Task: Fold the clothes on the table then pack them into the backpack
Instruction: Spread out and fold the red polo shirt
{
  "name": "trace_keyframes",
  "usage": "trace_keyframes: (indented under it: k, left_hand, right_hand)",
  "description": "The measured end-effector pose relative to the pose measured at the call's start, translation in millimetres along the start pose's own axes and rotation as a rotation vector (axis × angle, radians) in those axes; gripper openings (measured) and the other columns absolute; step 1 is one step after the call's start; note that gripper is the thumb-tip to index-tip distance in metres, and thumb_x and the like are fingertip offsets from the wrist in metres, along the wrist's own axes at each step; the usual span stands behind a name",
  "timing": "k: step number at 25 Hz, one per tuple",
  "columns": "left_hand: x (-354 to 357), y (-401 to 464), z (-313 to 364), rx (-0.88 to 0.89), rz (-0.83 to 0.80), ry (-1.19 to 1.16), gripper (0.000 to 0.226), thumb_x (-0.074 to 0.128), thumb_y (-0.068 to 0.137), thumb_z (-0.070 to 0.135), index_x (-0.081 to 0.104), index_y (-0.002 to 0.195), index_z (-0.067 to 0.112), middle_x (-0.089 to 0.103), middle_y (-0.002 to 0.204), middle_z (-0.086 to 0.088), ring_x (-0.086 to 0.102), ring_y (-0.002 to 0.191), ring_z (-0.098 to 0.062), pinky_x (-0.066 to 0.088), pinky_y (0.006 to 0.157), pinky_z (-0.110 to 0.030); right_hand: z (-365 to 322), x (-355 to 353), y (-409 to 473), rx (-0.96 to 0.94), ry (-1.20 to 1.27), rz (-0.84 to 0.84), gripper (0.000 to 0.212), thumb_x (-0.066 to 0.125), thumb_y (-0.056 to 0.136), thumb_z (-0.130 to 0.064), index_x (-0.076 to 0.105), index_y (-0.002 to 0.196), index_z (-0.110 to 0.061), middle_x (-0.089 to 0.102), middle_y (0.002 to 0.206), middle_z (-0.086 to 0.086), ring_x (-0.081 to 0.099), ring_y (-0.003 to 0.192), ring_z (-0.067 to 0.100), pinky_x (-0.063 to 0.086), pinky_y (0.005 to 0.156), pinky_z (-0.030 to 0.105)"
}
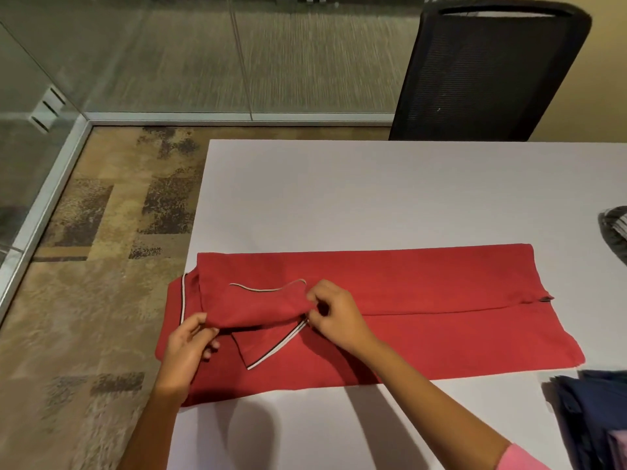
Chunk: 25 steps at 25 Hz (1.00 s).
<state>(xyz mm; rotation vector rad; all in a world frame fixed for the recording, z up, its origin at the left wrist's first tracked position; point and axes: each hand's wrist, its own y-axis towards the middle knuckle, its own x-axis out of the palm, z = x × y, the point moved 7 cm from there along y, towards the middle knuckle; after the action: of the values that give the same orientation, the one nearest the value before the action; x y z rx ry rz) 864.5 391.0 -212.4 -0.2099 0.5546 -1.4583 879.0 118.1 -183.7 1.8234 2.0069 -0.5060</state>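
Head view: red polo shirt (424, 300), matte knit with striped collar trim, lies part-folded lengthwise at the white table (373, 198)'s left edge. Left hand (190, 347) and right hand (334, 315) each pinch the folded sleeve (268, 307). Navy clothes (590, 412) near right; black mesh chair (488, 72) behind the table.

The polo shirt (424, 300) lies on the table (339, 198), near its left edge, with the collar end to the left. Both hands are on the sleeve (264, 307): the left hand (190, 347) at its left end, the right hand (336, 317) at its right end. A chair (488, 72) stands behind the table. A pile of clothes (590, 412) lies at the right near corner, another cloth (615, 232) at the right edge.
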Motion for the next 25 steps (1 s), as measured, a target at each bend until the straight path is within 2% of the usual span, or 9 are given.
trace_keyframes:
  k: [4, 6, 8, 9, 13, 16, 19, 22, 25]
  left_hand:
    - [-5, -7, -27, -0.053, 0.035, 0.193, 0.027, 0.049, 0.091, -0.011, 0.061, 0.113, 0.0, 0.055, 0.069, -0.012, 0.051, 0.061, -0.021, 0.041, 0.048, -0.009]
    - [1, -8, -18, -0.005, 0.025, 0.214, 0.023, 0.057, 0.091, -0.001, 0.063, 0.114, 0.003, 0.059, 0.084, -0.01, 0.055, 0.075, -0.027, 0.048, 0.065, -0.014]
    - [7, -11, -5, 0.037, 0.049, 0.255, 0.019, 0.066, 0.089, 0.015, 0.067, 0.107, 0.008, 0.063, 0.093, -0.005, 0.058, 0.087, -0.024, 0.044, 0.081, -0.026]
    - [9, -12, 0, 0.053, 0.077, 0.297, 0.019, 0.069, 0.087, 0.02, 0.068, 0.103, 0.01, 0.064, 0.09, -0.004, 0.058, 0.086, -0.022, 0.042, 0.082, -0.028]
    - [6, -11, 10, 0.13, 0.124, 0.38, 0.018, 0.066, 0.089, 0.014, 0.068, 0.105, 0.007, 0.058, 0.072, -0.001, 0.053, 0.066, -0.016, 0.039, 0.061, -0.011]
    - [3, -14, 12, 0.167, 0.131, 0.337, 0.017, 0.058, 0.094, 0.014, 0.065, 0.108, 0.008, 0.06, 0.079, 0.0, 0.055, 0.073, -0.02, 0.039, 0.064, -0.008]
    - [4, -15, 18, 0.213, 0.151, 0.349, 0.014, 0.054, 0.097, 0.016, 0.061, 0.108, 0.012, 0.062, 0.084, 0.001, 0.057, 0.081, -0.02, 0.041, 0.073, -0.028]
    - [3, -4, 11, 0.191, 0.143, 0.419, 0.01, 0.054, 0.096, 0.011, 0.059, 0.104, 0.01, 0.056, 0.07, -0.001, 0.055, 0.071, -0.024, 0.039, 0.066, -0.033]
    - [3, 5, 2, 0.158, 0.147, 0.495, 0.016, 0.052, 0.096, 0.009, 0.05, 0.112, 0.007, 0.053, 0.066, -0.003, 0.056, 0.069, -0.029, 0.038, 0.063, -0.035]
  right_hand:
    - [32, 27, -45, 0.076, -0.151, -0.14, 0.023, 0.063, 0.07, -0.007, 0.066, 0.092, -0.011, 0.062, 0.091, 0.0, 0.058, 0.086, 0.019, 0.041, 0.077, 0.025]
    - [35, 31, -49, 0.193, -0.123, -0.064, 0.025, 0.071, 0.075, -0.023, 0.067, 0.098, -0.012, 0.06, 0.084, -0.006, 0.057, 0.083, 0.019, 0.041, 0.077, 0.026]
    - [33, 31, -44, 0.324, -0.066, 0.041, 0.027, 0.072, 0.074, -0.041, 0.066, 0.086, -0.017, 0.056, 0.07, -0.01, 0.054, 0.073, 0.015, 0.039, 0.074, 0.027]
    - [30, 32, -40, 0.356, -0.058, 0.07, 0.028, 0.071, 0.072, -0.045, 0.062, 0.076, -0.018, 0.052, 0.064, -0.01, 0.052, 0.067, 0.015, 0.038, 0.071, 0.029]
    - [8, 33, -27, 0.225, -0.084, 0.166, 0.012, 0.068, 0.069, -0.012, 0.059, 0.07, -0.019, 0.055, 0.074, -0.007, 0.048, 0.071, 0.011, 0.033, 0.073, 0.028]
    - [-7, 26, -24, 0.114, 0.045, 0.204, 0.019, 0.059, 0.076, 0.004, 0.06, 0.08, -0.014, 0.057, 0.076, -0.018, 0.05, 0.069, -0.001, 0.036, 0.067, 0.015]
    - [0, 22, -18, 0.192, 0.08, 0.216, 0.018, 0.059, 0.085, 0.001, 0.055, 0.092, -0.015, 0.05, 0.062, -0.017, 0.044, 0.055, 0.002, 0.031, 0.056, 0.014]
    - [14, 26, -11, 0.363, 0.059, 0.224, 0.025, 0.061, 0.09, -0.009, 0.049, 0.112, -0.008, 0.05, 0.062, -0.01, 0.049, 0.06, 0.004, 0.034, 0.062, 0.023]
    - [16, 29, -7, 0.402, -0.034, 0.211, 0.034, 0.063, 0.089, -0.013, 0.046, 0.117, -0.007, 0.058, 0.065, 0.0, 0.061, 0.071, 0.026, 0.041, 0.066, 0.035]
